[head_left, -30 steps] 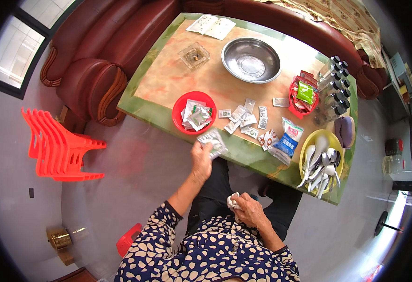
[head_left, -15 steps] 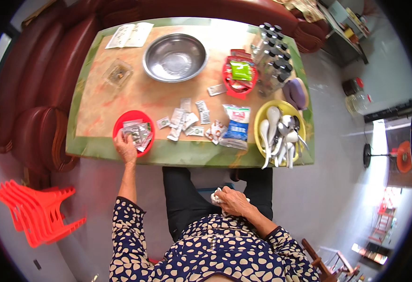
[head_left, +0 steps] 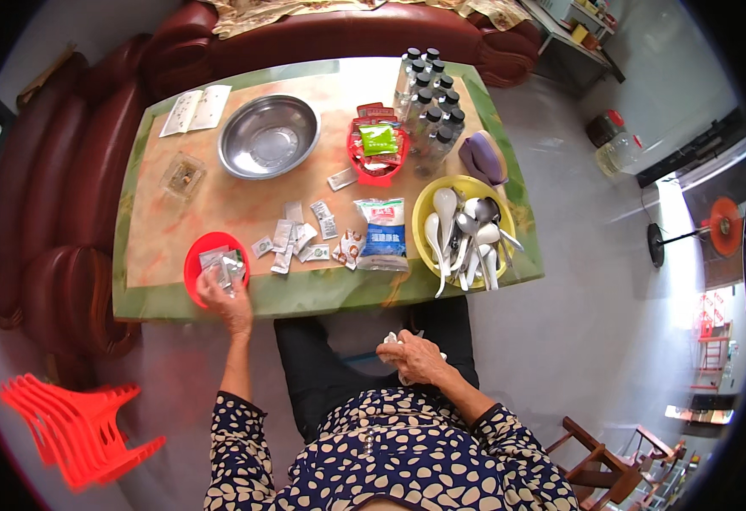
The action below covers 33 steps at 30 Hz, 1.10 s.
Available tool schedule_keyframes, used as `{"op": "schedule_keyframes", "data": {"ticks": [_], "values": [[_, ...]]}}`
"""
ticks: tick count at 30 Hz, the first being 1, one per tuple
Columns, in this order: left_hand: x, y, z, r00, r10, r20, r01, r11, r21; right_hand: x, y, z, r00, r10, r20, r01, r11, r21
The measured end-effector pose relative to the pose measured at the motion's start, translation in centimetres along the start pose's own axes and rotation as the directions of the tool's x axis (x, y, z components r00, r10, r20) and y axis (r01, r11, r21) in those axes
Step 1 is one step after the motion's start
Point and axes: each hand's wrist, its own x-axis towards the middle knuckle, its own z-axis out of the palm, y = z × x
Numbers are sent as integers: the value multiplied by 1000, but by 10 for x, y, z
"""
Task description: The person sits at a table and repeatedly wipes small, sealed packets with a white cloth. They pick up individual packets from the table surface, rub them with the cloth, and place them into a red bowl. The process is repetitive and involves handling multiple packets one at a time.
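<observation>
At the near left of the table, my left hand [head_left: 228, 302] reaches over the near rim of a small red bowl [head_left: 191, 266]. Its fingers are bent around silvery sachets [head_left: 220, 255] inside; how many they grip is hidden. My right hand [head_left: 420, 358] is closed on a crumpled white cloth [head_left: 391, 347] above my lap. Loose sachets [head_left: 283, 237] lie in a pile right of the bowl. Beside them are a reddish-white crumpled packet [head_left: 350, 249] and a blue and white plastic bag [head_left: 383, 238].
A steel basin [head_left: 269, 162], a glass ashtray [head_left: 183, 176] and an open booklet [head_left: 194, 111] sit farther back. Right of them stand a red basket of packets [head_left: 379, 153], black-capped bottles [head_left: 428, 119], a purple object [head_left: 482, 159] and a yellow basin of spoons [head_left: 424, 209]. Red plastic chairs [head_left: 79, 426] stand lower left.
My left hand has moved from the red bowl's left rim to its near side, fingers in among the sachets. My right hand keeps the white cloth over my lap. The whole view has shifted.
</observation>
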Motion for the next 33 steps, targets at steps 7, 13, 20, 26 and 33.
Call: {"op": "schedule_keyframes", "data": {"ticks": [7, 13, 20, 26, 33], "values": [[-64, 66, 16, 862, 77, 502, 31, 979, -203, -22, 12, 2, 987, 18, -161, 9, 987, 163], [-84, 108, 47, 774, 126, 620, 125, 930, -345, -61, 42, -5, 937, 244, -250, -189, 956, 225], [-99, 144, 79, 741, 141, 657, 154, 917, -369, -141, 134, 10, 665, 556, -499, -526, 823, 215], [-99, 173, 76, 752, 17, 659, 263, 909, -324, -138, 214, -10, 435, 671, -600, -596, 714, 367], [-86, 228, 29, 732, -50, 680, 445, 791, -421, -101, 227, -99, 322, 514, -795, -326, 849, 416]]}}
